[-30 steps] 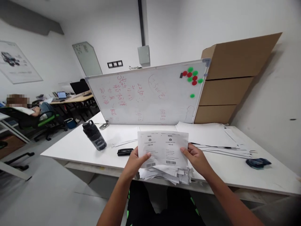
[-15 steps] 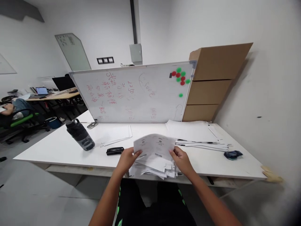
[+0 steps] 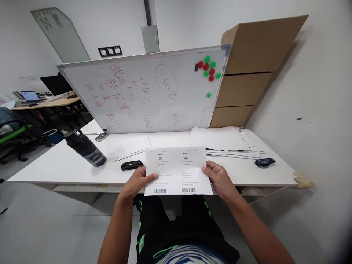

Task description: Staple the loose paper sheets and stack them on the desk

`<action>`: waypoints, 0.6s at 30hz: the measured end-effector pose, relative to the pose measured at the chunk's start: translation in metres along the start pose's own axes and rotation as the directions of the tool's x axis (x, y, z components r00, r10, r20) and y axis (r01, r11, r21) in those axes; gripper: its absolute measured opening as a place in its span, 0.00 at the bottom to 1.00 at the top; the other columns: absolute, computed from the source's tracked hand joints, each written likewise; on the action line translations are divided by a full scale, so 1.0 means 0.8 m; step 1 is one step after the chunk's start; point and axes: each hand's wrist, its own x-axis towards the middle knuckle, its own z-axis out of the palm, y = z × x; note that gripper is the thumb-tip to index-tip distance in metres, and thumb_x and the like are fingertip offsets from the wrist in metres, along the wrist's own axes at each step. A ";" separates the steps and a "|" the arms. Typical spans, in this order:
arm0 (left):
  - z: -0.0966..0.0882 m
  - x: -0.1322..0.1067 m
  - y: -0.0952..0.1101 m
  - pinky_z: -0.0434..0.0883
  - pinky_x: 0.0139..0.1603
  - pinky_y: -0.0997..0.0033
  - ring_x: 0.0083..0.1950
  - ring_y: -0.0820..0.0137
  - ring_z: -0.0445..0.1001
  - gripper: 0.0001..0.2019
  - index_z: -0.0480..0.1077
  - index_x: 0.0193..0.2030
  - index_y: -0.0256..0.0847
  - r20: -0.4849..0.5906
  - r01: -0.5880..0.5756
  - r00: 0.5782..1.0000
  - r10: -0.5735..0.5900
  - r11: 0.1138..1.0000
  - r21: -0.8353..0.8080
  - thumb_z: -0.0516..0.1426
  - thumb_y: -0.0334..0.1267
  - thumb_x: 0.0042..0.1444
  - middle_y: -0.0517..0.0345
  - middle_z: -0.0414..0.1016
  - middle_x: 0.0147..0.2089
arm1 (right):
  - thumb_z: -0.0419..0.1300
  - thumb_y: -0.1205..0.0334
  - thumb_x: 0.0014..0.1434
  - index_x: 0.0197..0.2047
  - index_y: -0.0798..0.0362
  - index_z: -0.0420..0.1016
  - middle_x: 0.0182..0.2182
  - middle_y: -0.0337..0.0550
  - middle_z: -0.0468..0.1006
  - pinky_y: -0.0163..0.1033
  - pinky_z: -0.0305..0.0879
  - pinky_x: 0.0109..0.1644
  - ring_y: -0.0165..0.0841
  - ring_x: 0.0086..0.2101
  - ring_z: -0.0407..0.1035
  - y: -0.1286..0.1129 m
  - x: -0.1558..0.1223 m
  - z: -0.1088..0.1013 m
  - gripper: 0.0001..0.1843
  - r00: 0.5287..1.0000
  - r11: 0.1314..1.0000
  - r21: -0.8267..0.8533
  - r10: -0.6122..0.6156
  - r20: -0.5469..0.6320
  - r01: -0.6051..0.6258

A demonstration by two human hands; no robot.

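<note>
A printed sheet of paper (image 3: 173, 176) is spread nearly flat towards me, showing two columns of text with a barcode at the foot of each. My left hand (image 3: 138, 182) pinches its left edge, thumb on top. On the opposite edge, my right hand (image 3: 219, 179) grips it the same way. Whatever lies on the desk behind the sheet is hidden by it. Just left of the sheet, close to my left hand, rests a black stapler (image 3: 132, 165). Loose white papers (image 3: 132, 148) lie beyond the stapler.
A dark water bottle (image 3: 85, 148) stands on the left of the white desk (image 3: 49, 172). Stacked papers (image 3: 220, 138) lie at the back right, with a dark crumpled item (image 3: 265, 162) nearby. A whiteboard (image 3: 154, 106) and cardboard boxes (image 3: 244, 84) border the back.
The sheet, bent over a messy paper stack before, is now straightened and held closer to me. It covers the stack's place. My view has tilted down.
</note>
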 end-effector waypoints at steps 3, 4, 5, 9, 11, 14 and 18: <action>0.000 -0.001 -0.005 0.77 0.47 0.58 0.49 0.55 0.79 0.24 0.76 0.51 0.37 0.000 0.002 1.000 -0.002 1.000 -0.023 0.67 0.47 0.50 0.46 0.80 0.50 | 0.70 0.53 0.53 0.46 0.49 0.81 0.40 0.44 0.84 0.44 0.73 0.48 0.41 0.42 0.77 0.004 0.000 0.001 0.18 1.000 0.999 0.045 0.021 0.018 -0.022; -0.001 -0.001 -0.007 0.77 0.47 0.58 0.49 0.55 0.79 0.24 0.76 0.51 0.37 0.005 0.004 1.000 -0.004 1.000 -0.028 0.67 0.47 0.50 0.46 0.80 0.50 | 0.69 0.53 0.53 0.46 0.49 0.81 0.40 0.44 0.84 0.44 0.73 0.48 0.41 0.43 0.77 0.005 -0.001 0.000 0.17 0.999 0.998 0.057 0.027 0.024 -0.029; -0.002 0.000 -0.008 0.77 0.47 0.58 0.49 0.55 0.79 0.24 0.76 0.52 0.37 0.011 0.006 1.000 -0.006 1.000 -0.030 0.67 0.47 0.50 0.46 0.80 0.50 | 0.69 0.54 0.54 0.47 0.49 0.81 0.40 0.44 0.84 0.43 0.73 0.47 0.41 0.43 0.78 0.006 -0.001 0.000 0.18 0.999 0.997 0.067 0.034 0.030 -0.036; -0.007 0.001 -0.012 0.77 0.47 0.59 0.49 0.55 0.79 0.24 0.75 0.53 0.37 0.020 0.006 1.000 -0.006 1.000 -0.029 0.67 0.47 0.51 0.46 0.80 0.50 | 0.69 0.54 0.55 0.49 0.48 0.80 0.43 0.44 0.83 0.43 0.74 0.46 0.41 0.43 0.78 0.008 0.000 0.000 0.18 0.998 0.994 0.100 0.045 0.044 -0.049; -0.008 0.001 -0.012 0.77 0.47 0.59 0.49 0.55 0.79 0.25 0.75 0.53 0.37 0.020 0.005 1.000 -0.004 1.000 -0.029 0.66 0.47 0.51 0.46 0.80 0.50 | 0.68 0.54 0.56 0.49 0.48 0.80 0.44 0.44 0.83 0.44 0.74 0.47 0.41 0.44 0.77 0.009 0.002 0.002 0.18 0.998 0.993 0.105 0.044 0.052 -0.049; -0.009 0.001 -0.011 0.76 0.47 0.58 0.50 0.54 0.78 0.25 0.76 0.52 0.37 0.019 -0.001 1.000 0.001 1.000 -0.022 0.66 0.48 0.51 0.46 0.80 0.51 | 0.68 0.53 0.56 0.50 0.49 0.80 0.46 0.46 0.83 0.46 0.73 0.49 0.42 0.45 0.77 0.010 0.004 0.005 0.19 0.997 0.995 0.086 0.038 0.066 -0.044; -0.012 0.000 -0.007 0.76 0.48 0.59 0.51 0.55 0.78 0.24 0.76 0.51 0.37 0.021 -0.013 1.000 0.013 1.000 -0.007 0.67 0.48 0.50 0.46 0.80 0.51 | 0.69 0.51 0.55 0.52 0.50 0.79 0.46 0.48 0.83 0.50 0.73 0.51 0.44 0.44 0.77 0.015 0.007 0.010 0.22 0.996 0.998 0.027 0.056 0.071 -0.059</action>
